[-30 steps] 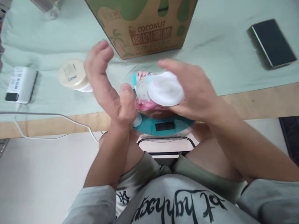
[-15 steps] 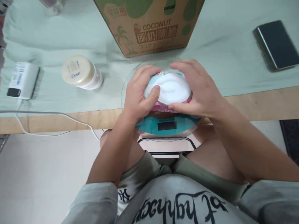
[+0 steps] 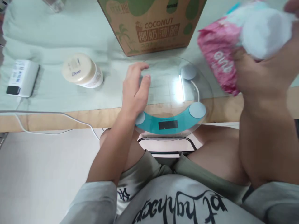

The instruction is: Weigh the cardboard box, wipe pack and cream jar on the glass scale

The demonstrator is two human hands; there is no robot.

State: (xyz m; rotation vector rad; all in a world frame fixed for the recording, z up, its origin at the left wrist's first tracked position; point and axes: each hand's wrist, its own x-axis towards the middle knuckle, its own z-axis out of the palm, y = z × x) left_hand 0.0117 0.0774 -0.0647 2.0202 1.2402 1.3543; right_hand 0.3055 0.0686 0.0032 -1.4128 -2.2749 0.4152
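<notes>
My right hand (image 3: 263,73) is raised at the upper right and wrapped round a soft pink and pale blue wet wipes pack (image 3: 219,53) with a white lid. The pack is tilted and blurred. Low over the left part of a round glass scale (image 3: 161,90), my left hand (image 3: 136,88) has its fingers apart and nothing in them; whether it touches the glass I cannot tell. The scale has a turquoise band with a dark display (image 3: 168,124) and round grey feet. Its near edge overhangs the table edge.
Behind the scale stands a cardboard box (image 3: 158,31) marked COCONUT. To the left are a Dove jar (image 3: 81,71) and a white power bank (image 3: 23,77) with a cable (image 3: 70,117) over the table edge. Pale green cloth (image 3: 112,74) covers the table.
My right hand has lifted the wet wipes pack off the scale and carried it to the upper right, hiding the dark phone-like object there. My left hand has let go and stayed over the scale.
</notes>
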